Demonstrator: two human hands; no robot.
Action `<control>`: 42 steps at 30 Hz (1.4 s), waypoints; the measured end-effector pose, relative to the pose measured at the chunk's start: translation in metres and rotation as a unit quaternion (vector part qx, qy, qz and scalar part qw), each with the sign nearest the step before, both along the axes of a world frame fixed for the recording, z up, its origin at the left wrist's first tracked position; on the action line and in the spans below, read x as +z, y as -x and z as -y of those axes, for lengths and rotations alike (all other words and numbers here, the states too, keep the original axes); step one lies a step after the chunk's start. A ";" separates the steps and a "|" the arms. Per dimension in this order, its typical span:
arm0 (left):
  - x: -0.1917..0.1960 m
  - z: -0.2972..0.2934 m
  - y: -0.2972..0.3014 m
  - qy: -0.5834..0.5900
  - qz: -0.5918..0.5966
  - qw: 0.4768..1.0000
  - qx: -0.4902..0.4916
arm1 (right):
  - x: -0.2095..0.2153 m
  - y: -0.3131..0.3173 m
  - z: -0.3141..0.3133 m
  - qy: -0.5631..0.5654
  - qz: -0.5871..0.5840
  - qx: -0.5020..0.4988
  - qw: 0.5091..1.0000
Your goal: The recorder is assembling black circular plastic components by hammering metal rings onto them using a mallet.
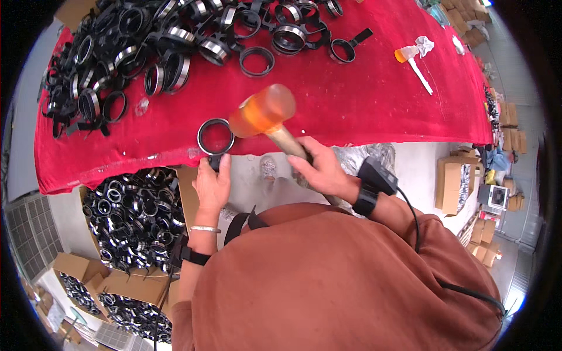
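My left hand (212,184) grips the short black handle of a ring-shaped part (202,140), a black ring with a silvery metal band. The ring lies at the near edge of the red-covered table (363,111). In my right hand (324,168) is the pale handle of a mallet (263,111). Its amber, see-through head is raised beside the ring, slightly blurred and apart from it. Fingers of both hands are closed around what they hold.
Many similar black and silver rings (175,35) are heaped across the table's far left. A second amber-headed mallet (420,75) lies at the right. Below the table at left, a cardboard box (187,193) is full of rings, with more filled boxes (134,284) nearer me.
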State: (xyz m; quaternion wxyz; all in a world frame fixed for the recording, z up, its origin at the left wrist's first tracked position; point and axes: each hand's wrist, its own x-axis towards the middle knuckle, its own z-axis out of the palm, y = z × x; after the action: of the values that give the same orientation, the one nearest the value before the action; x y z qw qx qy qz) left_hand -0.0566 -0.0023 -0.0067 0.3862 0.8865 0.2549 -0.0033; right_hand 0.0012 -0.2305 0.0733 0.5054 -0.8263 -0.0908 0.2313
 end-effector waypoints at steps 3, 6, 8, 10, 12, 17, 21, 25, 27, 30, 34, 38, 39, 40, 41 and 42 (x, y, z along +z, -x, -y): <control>-0.008 -0.010 -0.001 0.145 -0.005 0.987 0.062 | 0.007 0.014 -0.025 0.068 0.008 -0.002 0.998; -0.011 -0.013 -0.005 0.331 -0.003 0.935 0.126 | -0.002 0.022 -0.025 0.042 0.112 -0.024 0.993; -0.007 -0.014 -0.005 0.403 0.007 0.905 0.136 | 0.004 0.024 -0.023 0.043 0.085 -0.040 0.995; -0.006 -0.015 -0.002 0.412 0.024 0.900 0.140 | 0.030 0.026 -0.030 -0.041 0.148 -0.032 0.988; 0.000 -0.015 -0.003 0.398 0.008 0.909 0.120 | 0.040 0.031 -0.029 -0.033 0.170 0.003 0.985; 0.009 -0.010 -0.005 0.372 0.010 0.924 0.089 | 0.010 0.064 -0.011 0.114 0.171 0.096 0.974; -0.001 -0.019 -0.002 0.400 0.034 0.913 0.078 | 0.020 0.051 -0.019 0.080 0.237 0.120 0.961; 0.004 -0.018 -0.001 0.385 0.021 0.918 0.097 | 0.065 0.016 -0.069 -0.060 0.353 0.072 0.931; 0.005 -0.016 0.002 0.372 0.018 0.923 0.099 | 0.046 0.008 -0.082 -0.041 0.360 0.081 0.929; 0.010 -0.009 0.001 0.390 0.027 0.913 0.120 | 0.016 -0.002 -0.084 0.129 0.217 0.130 0.959; -0.001 -0.014 0.001 0.422 0.039 0.897 0.124 | 0.025 -0.023 -0.095 0.116 0.222 0.133 0.959; 0.001 -0.015 0.005 0.424 0.022 0.894 0.142 | 0.054 -0.013 -0.099 -0.053 0.367 0.039 0.928; -0.001 -0.017 0.006 0.427 0.023 0.892 0.147 | 0.057 -0.008 -0.098 -0.087 0.380 0.009 0.921; 0.000 -0.015 0.003 0.432 0.024 0.890 0.146 | 0.046 -0.002 -0.086 -0.083 0.383 0.004 0.920; 0.001 -0.013 0.001 0.432 0.024 0.890 0.141 | 0.020 0.005 -0.068 0.030 0.328 0.044 0.943; 0.002 -0.011 -0.002 0.440 0.021 0.886 0.145 | 0.002 0.008 -0.055 0.143 0.267 0.083 0.949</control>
State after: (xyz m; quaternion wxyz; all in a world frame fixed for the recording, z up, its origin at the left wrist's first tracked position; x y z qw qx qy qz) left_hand -0.0547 0.0083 -0.0045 0.7380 0.5787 0.3447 -0.0400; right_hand -0.0071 -0.1754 0.0755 0.3179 -0.9110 -0.2570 0.0540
